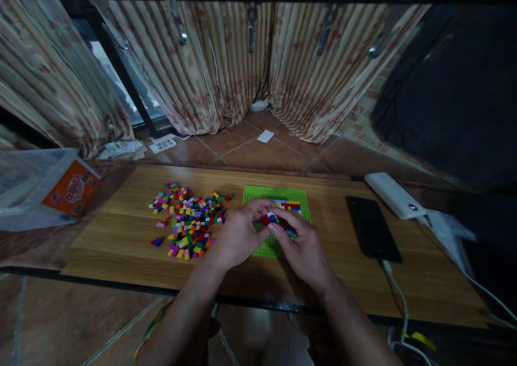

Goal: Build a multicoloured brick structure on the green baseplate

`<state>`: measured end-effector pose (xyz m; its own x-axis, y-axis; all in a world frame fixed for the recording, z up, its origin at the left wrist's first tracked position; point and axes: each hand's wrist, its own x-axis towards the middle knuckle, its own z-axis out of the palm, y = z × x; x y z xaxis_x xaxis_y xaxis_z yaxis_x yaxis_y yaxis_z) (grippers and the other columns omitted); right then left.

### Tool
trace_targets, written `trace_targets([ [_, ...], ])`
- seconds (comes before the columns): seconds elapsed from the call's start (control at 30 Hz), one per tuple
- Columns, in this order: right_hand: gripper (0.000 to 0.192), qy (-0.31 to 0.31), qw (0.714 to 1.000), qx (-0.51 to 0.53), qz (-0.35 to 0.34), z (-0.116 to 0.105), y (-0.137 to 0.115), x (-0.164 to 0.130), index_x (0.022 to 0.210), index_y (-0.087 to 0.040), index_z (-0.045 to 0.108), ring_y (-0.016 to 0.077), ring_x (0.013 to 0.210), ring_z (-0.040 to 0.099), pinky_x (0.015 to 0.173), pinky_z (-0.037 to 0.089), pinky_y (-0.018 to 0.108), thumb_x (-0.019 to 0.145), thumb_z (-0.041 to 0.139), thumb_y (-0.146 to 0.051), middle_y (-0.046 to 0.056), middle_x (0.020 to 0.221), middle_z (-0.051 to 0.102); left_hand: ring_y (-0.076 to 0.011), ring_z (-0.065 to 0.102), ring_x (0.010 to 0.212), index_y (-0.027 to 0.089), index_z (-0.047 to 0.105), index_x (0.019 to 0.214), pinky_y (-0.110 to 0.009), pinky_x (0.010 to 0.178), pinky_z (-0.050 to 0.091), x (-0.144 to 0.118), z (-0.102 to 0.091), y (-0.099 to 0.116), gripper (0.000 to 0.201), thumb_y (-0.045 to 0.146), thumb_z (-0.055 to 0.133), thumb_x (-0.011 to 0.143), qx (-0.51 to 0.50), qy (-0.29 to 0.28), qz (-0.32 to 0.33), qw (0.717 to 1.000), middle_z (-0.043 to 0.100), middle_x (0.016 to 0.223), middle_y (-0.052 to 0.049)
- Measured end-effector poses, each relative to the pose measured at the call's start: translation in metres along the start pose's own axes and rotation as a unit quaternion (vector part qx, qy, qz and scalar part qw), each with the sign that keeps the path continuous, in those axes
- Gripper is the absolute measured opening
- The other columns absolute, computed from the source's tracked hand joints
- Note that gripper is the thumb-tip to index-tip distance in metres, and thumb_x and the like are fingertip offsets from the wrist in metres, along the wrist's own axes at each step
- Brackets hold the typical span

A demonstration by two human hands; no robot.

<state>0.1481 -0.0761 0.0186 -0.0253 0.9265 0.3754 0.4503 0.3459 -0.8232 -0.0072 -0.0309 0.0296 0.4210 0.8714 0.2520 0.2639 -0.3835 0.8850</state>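
Both hands meet over the green baseplate [278,195] near the table's [121,237] far edge: left hand [236,236] and right hand [301,247] seemingly pinching 1 small brick cluster [272,217] together, steadying it; loose brick pile [186,220] lies left

Left hand [238,237] and right hand [301,247] meet fingertip to fingertip over green baseplate [299,196], pinching small bricks [271,218]. Loose brick pile [186,223] lies left of the baseplate on the wooden worktop [121,237]. Black phone [374,227] and white power bank [393,195] sit to the right.
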Motion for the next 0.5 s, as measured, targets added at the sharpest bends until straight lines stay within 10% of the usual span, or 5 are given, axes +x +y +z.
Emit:
trace_targets([
  [0.5,0.034,-0.002,0.978,0.133,0.161,0.034,-0.006,0.005,0.105,-0.023,0.071,0.0143,0.059,0.058,0.055,0.046,0.026,0.093,0.048,-0.046,-0.001,0.065,0.062,-0.0149,0.066,0.084,0.018,0.058,0.110,-0.028,0.078,0.054,-0.012,-0.027,0.001,0.037,0.007,0.060,0.075,0.061,-0.035,-0.003,0.998,0.067,0.093,-0.003],
])
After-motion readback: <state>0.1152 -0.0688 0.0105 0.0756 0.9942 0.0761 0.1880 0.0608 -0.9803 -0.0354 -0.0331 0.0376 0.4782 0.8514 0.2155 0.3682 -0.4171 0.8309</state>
